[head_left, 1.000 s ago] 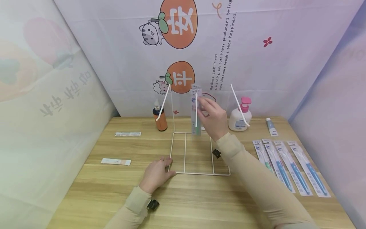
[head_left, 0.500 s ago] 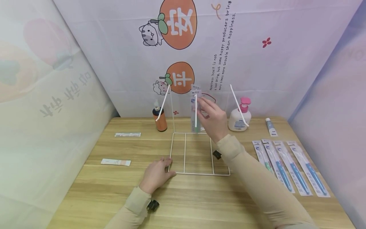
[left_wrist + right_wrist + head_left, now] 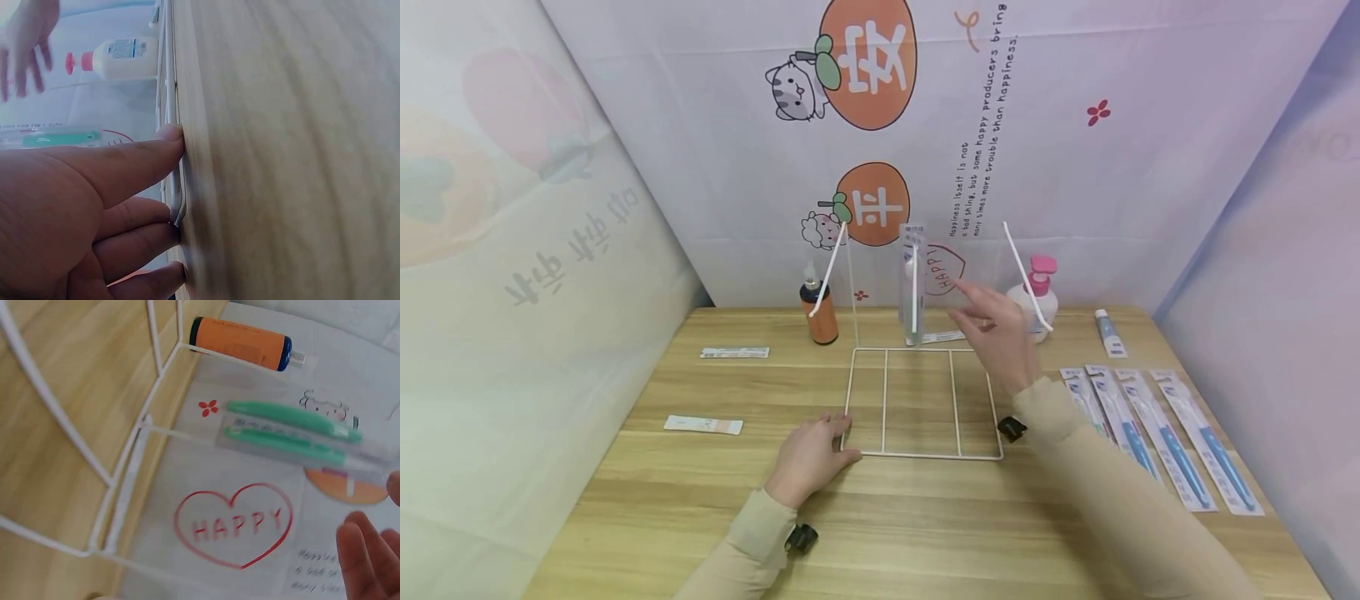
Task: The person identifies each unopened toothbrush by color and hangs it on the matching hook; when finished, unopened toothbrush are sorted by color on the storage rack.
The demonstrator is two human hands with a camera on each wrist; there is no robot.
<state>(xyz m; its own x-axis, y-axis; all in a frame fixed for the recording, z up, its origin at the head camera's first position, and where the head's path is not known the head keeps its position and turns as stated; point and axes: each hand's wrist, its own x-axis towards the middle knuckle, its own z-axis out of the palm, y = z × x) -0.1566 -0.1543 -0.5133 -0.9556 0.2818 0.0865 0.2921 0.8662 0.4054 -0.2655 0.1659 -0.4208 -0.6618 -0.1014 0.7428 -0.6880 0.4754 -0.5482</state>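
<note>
A white wire display rack (image 3: 885, 400) stands on the wooden table. Two packaged toothbrushes (image 3: 907, 292) hang from its middle prong, one behind the other; the right wrist view shows the green handle of the front toothbrush (image 3: 281, 442). My left hand (image 3: 808, 458) grips the near left corner of the rack's base, thumb and fingers on either side of the wire bend in the left wrist view. To the right of the hanging packs, my right hand (image 3: 1000, 333) is in the air with nothing in it, fingers extended and apart from the packs.
Several packaged toothbrushes (image 3: 1180, 450) lie in a row at the right. Behind the rack are an orange-labelled bottle (image 3: 823, 321), a white pump bottle (image 3: 1019, 297) and a slim packet (image 3: 943, 337). A small tube (image 3: 1111, 333) lies back right; two more packets (image 3: 703, 425) lie left.
My right hand has let go of the front toothbrush pack on the middle prong and moved right, toward me. The pack now hangs by itself. My left hand has stayed on the rack corner.
</note>
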